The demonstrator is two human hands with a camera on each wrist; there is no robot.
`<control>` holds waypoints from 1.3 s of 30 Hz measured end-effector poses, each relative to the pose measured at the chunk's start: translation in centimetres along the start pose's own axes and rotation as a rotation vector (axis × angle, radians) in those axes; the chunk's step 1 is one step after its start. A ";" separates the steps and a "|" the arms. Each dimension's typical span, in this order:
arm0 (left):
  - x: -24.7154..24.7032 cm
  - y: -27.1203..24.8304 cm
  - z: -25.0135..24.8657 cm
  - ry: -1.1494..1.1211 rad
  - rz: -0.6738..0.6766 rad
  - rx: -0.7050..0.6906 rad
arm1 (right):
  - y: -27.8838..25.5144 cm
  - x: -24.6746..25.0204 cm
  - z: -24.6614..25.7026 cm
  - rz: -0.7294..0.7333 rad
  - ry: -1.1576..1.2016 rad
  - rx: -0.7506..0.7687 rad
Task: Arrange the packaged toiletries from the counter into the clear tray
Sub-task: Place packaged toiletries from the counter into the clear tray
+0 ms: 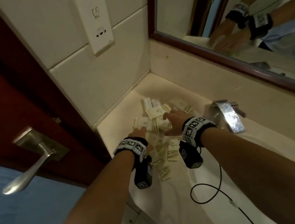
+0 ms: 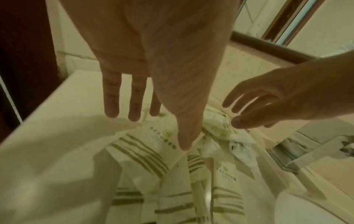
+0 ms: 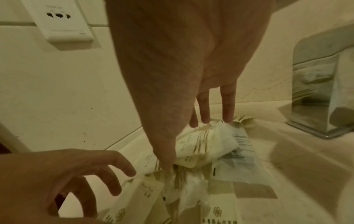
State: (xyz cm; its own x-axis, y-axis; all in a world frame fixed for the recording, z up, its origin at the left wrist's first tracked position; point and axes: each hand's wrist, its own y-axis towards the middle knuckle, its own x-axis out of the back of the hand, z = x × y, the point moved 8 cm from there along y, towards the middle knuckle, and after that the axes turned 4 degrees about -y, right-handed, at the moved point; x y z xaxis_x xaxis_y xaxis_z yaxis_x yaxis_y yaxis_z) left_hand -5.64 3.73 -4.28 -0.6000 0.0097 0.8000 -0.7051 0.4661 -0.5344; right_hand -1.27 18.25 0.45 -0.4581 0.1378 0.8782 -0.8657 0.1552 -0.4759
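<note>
A loose pile of cream packets with tan stripes, the packaged toiletries (image 1: 158,127), lies in the counter's far left corner. My left hand (image 1: 139,132) hovers over the pile's left side with straight, spread fingers (image 2: 112,106) and its thumb pointing down at a striped packet (image 2: 145,153). My right hand (image 1: 172,122) is spread over the pile's right side. Its fingertips (image 3: 228,115) and thumb touch the top packets (image 3: 214,141). Neither hand holds anything. I cannot make out the clear tray in any view.
A chrome faucet (image 1: 229,116) stands just right of the pile, with the basin (image 2: 316,209) in front of it. Tiled wall with a socket plate (image 1: 95,18) backs the corner. A framed mirror (image 1: 232,8) runs along the right. A red door with a lever handle (image 1: 33,163) is left.
</note>
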 end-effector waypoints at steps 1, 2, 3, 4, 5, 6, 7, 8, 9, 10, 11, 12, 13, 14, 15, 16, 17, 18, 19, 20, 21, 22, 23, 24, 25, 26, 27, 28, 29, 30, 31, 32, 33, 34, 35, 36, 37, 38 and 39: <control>-0.3 0.2 -0.2 -0.012 0.004 0.021 | 0.3 -0.2 -0.1 -0.009 -0.012 -0.008; -0.8 0.4 -0.3 -0.007 0.004 0.031 | 0.9 -0.5 -0.2 -0.008 -0.024 -0.012; -1.3 0.5 -0.5 0.010 0.005 0.034 | 1.2 -0.8 -0.3 -0.001 -0.031 -0.018; -1.6 0.7 -0.5 0.015 -0.001 0.038 | 1.7 -1.1 -0.4 0.000 -0.035 -0.016; -1.6 0.7 -0.5 0.023 -0.006 0.056 | 2.0 -1.3 -0.5 -0.001 -0.036 -0.022; -1.7 1.1 -0.5 0.021 -0.020 0.052 | 2.3 -1.6 -0.8 0.001 -0.035 -0.031; -1.7 1.1 -0.5 0.025 -0.018 0.053 | 2.5 -1.8 -0.9 0.004 -0.034 -0.044; -1.7 1.4 -0.3 0.006 -0.026 0.055 | 2.7 -2.0 -1.0 0.004 -0.036 -0.047; -1.8 1.6 0.0 -0.037 -0.021 0.071 | 2.8 -2.1 -1.1 -0.002 -0.036 -0.050; -1.7 1.8 0.2 -0.095 -0.013 0.071 | 2.9 -2.1 -1.2 -0.014 -0.035 -0.052; -1.7 1.9 0.4 -0.134 0.011 0.069 | 3.0 -2.1 -1.3 -0.027 -0.032 -0.057; -1.8 2.1 0.6 -0.161 0.028 0.063 | 3.1 -1.9 -1.3 -0.045 -0.026 -0.061; -1.7 2.2 0.7 -0.158 0.042 0.066 | 3.1 -1.7 -1.3 -0.064 -0.018 -0.067; -1.5 2.2 0.9 -0.158 0.045 0.064 | 3.2 -1.7 -1.3 -0.076 -0.011 -0.074; -1.2 2.1 1.0 -0.152 0.042 0.069 | 3.2 -1.6 -1.2 -0.081 -0.002 -0.083; -1.0 2.1 1.0 -0.158 0.035 0.065 | 3.2 -1.5 -1.1 -0.082 0.004 -0.086; -0.7 2.0 1.0 -0.163 0.035 0.064 | 3.1 -1.4 -1.0 -0.081 0.014 -0.090; -0.5 2.0 1.0 -0.167 0.027 0.055 | 3.0 -1.2 -1.0 -0.080 0.026 -0.092; -0.1 1.9 0.9 -0.166 0.018 0.052 | 2.8 -1.0 -1.0 -0.071 0.044 -0.093; 0.3 1.8 0.9 -0.168 0.005 0.045 | 2.7 -0.8 -0.9 -0.058 0.081 -0.089; 0.9 1.5 0.8 -0.169 -0.005 0.043 | 2.6 -0.7 -0.9 -0.039 0.135 -0.087; 1.3 1.4 0.7 -0.174 -0.020 0.034 | 2.5 -0.5 -0.9 -0.023 0.194 -0.086; 1.9 1.1 0.5 -0.172 -0.030 0.030 | 2.4 -0.3 -1.0 -0.008 0.243 -0.092; 2.4 0.9 0.2 -0.172 -0.043 0.024 | 2.3 -0.2 -1.2 -0.001 0.276 -0.100; 3.0 0.7 0.0 -0.170 -0.053 0.024 | 2.1 0.0 -1.3 0.008 0.301 -0.108; 3.4 0.5 -0.2 -0.166 -0.063 0.022 | 1.8 0.3 -1.4 0.015 0.318 -0.118; 3.8 0.2 -0.6 -0.162 -0.067 0.020 | 1.4 0.5 -1.6 0.024 0.332 -0.132; 4.2 -0.1 -1.0 -0.157 -0.072 0.011 | 1.1 0.7 -1.9 0.037 0.335 -0.148; 4.7 -0.3 -1.5 -0.150 -0.074 0.002 | 0.6 1.0 -2.1 0.049 0.335 -0.155; 5.1 -0.5 -2.0 -0.145 -0.077 -0.006 | 0.2 1.4 -2.4 0.054 0.328 -0.163; 5.5 -0.8 -2.7 -0.139 -0.078 -0.014 | -0.4 1.8 -2.8 0.043 0.325 -0.171; 5.9 -1.0 -3.4 -0.136 -0.082 -0.024 | -1.0 2.2 -3.4 0.030 0.326 -0.180; 6.3 -1.2 -4.1 -0.138 -0.086 -0.036 | -1.6 2.7 -4.0 0.005 0.323 -0.181; 6.6 -1.4 -5.0 -0.141 -0.090 -0.050 | -2.4 3.3 -4.8 -0.021 0.325 -0.191; 6.9 -1.6 -5.9 -0.137 -0.094 -0.065 | -3.2 3.9 -5.6 -0.050 0.319 -0.200; 7.1 -1.9 -6.8 -0.131 -0.098 -0.081 | -4.2 4.4 -6.4 -0.073 0.308 -0.209; 7.3 -2.3 -7.8 -0.122 -0.104 -0.097 | -5.1 4.9 -7.2 -0.101 0.300 -0.213; 7.5 -2.7 -8.9 -0.113 -0.109 -0.113 | -6.0 5.3 -8.1 -0.123 0.309 -0.218; 7.6 -3.0 -10.1 -0.103 -0.112 -0.130 | -6.9 5.5 -9.0 -0.131 0.323 -0.230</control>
State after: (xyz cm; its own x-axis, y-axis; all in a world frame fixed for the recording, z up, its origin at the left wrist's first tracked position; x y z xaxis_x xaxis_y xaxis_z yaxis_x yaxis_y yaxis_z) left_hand -4.25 11.28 6.15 -0.5611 -0.1360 0.8165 -0.7188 0.5692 -0.3991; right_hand 4.03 26.69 8.17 -0.2282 0.3968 0.8891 -0.8279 0.4015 -0.3917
